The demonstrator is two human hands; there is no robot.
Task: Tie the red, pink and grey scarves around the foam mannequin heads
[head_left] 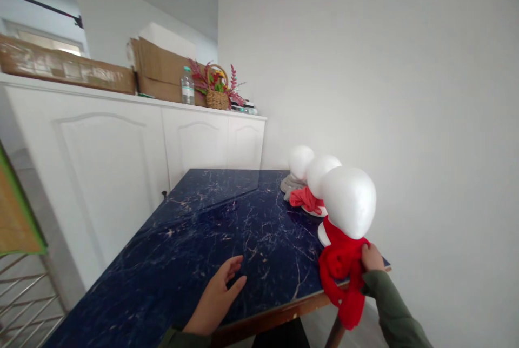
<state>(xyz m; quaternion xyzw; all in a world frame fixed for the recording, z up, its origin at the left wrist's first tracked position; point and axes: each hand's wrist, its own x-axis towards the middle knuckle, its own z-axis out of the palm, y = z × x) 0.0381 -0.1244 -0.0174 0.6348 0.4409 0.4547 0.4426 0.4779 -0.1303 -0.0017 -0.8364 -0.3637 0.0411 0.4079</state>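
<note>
Three white foam mannequin heads stand in a row along the right side of a dark blue marble table [194,240]. The nearest head [349,201] wears a bright red knitted scarf [340,272] whose ends hang over the table edge. My right hand [371,258] grips that scarf at its right side, fingers closed on the fabric. My left hand [219,296] rests flat on the tabletop, fingers apart, holding nothing. The middle head [320,175] has a pinkish-red scarf [306,199]; the far head [300,161] has a grey one [288,185].
White cabinets [121,164] run along the left, topped with cardboard boxes [160,69], a water bottle [187,86] and a basket of red flowers [217,94]. A plain white wall [385,78] lies right. A metal rack [24,294] shows at lower left.
</note>
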